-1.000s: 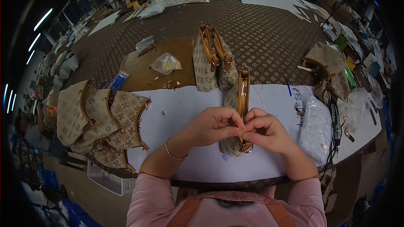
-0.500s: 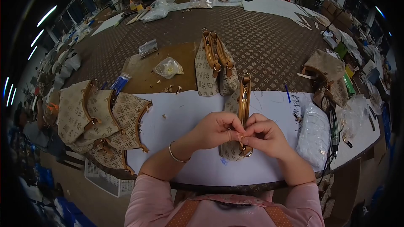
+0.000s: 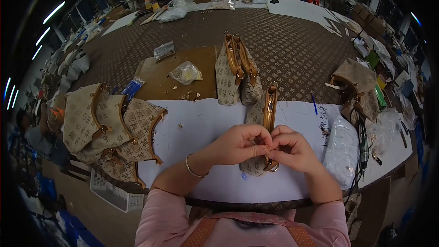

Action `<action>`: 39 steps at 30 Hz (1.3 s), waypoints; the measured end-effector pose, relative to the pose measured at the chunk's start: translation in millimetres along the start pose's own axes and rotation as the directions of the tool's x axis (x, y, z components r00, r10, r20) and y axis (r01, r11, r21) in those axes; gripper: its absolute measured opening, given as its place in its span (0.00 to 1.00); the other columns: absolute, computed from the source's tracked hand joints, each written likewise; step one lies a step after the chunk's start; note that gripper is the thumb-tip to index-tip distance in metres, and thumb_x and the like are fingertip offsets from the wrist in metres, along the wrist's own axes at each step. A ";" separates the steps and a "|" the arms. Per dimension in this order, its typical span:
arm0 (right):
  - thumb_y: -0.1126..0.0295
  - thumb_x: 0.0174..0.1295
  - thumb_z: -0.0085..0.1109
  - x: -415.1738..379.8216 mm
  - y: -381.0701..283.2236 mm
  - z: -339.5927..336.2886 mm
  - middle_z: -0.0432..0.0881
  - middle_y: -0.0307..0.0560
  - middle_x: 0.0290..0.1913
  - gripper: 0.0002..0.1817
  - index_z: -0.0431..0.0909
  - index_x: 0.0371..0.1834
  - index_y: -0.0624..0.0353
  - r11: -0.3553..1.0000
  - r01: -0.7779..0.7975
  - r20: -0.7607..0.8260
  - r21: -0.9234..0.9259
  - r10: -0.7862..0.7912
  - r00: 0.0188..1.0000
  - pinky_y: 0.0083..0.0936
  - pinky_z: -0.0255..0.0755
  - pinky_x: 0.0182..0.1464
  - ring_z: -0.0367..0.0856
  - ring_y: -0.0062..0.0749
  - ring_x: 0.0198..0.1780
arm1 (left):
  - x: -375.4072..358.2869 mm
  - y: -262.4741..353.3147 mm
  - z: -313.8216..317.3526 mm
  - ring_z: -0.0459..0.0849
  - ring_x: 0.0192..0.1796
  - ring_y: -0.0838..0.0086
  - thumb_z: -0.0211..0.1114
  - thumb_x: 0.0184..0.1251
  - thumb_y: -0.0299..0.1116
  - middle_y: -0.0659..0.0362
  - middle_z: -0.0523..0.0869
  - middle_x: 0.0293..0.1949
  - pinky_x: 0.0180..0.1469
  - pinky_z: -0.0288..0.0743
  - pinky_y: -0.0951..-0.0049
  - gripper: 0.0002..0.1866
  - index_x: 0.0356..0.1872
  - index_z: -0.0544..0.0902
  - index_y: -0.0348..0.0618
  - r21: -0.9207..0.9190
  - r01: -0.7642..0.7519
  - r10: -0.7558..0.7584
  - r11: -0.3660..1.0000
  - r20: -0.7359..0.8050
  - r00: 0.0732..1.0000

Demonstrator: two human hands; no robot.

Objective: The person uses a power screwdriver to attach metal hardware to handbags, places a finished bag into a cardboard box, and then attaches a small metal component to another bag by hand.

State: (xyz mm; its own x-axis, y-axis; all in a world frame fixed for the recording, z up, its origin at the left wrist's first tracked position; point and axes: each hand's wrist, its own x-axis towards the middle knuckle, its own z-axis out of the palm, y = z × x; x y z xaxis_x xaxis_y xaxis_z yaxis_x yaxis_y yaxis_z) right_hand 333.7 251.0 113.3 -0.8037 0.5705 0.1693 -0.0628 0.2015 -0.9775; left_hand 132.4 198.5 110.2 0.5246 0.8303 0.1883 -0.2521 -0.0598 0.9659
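Observation:
A patterned beige handbag (image 3: 254, 118) with tan trim and a zipper along its top stands on the white sheet (image 3: 196, 132) in front of me. Over its near end, my left hand (image 3: 247, 144) and my right hand (image 3: 291, 148) meet with thumbs and fingertips pinched together. Whatever lies between the fingertips is too small and covered to name; it may be part of the bag's zipper end. A metal ring shows at the bag's near end, just below my right fingers. Two similar upright bags (image 3: 227, 75) stand just beyond it.
Several more handbags (image 3: 98, 123) lie piled at the left, and another bag (image 3: 354, 82) at the right. A clear plastic bag (image 3: 186, 73) rests on a brown board (image 3: 148, 75). Wrapped white packing (image 3: 342, 148) and a cable tool (image 3: 363, 142) lie right. Two people are across the table.
The whole view has shifted slightly. My hands stay pinched together over the near end of the bag, with only small finger movement.

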 end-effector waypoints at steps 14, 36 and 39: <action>0.79 0.51 0.62 0.9 -3.5 1.0 0.68 0.38 0.38 0.06 0.80 0.34 0.63 1.000 0.012 0.026 0.024 -0.013 1.000 0.13 0.68 0.35 0.72 0.17 0.35 | -0.1 -0.4 1.9 0.76 0.44 0.83 0.56 0.63 0.21 0.60 0.78 0.40 0.47 0.72 0.82 0.07 0.42 0.74 0.33 0.046 -0.022 0.023 0.999 -0.021 1.000; 0.76 0.52 0.61 -2.7 -2.4 3.1 0.68 0.38 0.36 0.04 0.79 0.30 0.61 1.000 0.012 -0.020 -0.008 -0.012 1.000 0.13 0.65 0.32 0.69 0.16 0.30 | -1.4 13.4 6.3 0.77 0.45 0.82 0.60 0.60 0.20 0.59 0.78 0.41 0.47 0.73 0.83 0.12 0.45 0.72 0.34 0.188 0.023 -0.020 0.982 -0.015 1.000; 0.79 0.53 0.60 -4.1 -7.1 1.6 0.67 0.38 0.39 0.04 0.78 0.33 0.62 0.998 -0.041 0.031 -0.050 0.042 0.999 0.16 0.70 0.39 0.72 0.20 0.40 | -3.9 24.7 6.6 0.77 0.44 0.81 0.62 0.59 0.20 0.59 0.78 0.40 0.46 0.74 0.82 0.12 0.43 0.73 0.35 0.305 0.046 -0.015 0.951 -0.106 0.994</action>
State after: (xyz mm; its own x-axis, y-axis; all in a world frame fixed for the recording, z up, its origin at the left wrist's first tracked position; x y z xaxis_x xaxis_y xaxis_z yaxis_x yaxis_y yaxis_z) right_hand 336.6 246.0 119.3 -0.8238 0.5532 0.1236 -0.0003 0.2177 -0.9760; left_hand 129.4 190.2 134.6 0.4391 0.8851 0.1543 0.0322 -0.1872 0.9818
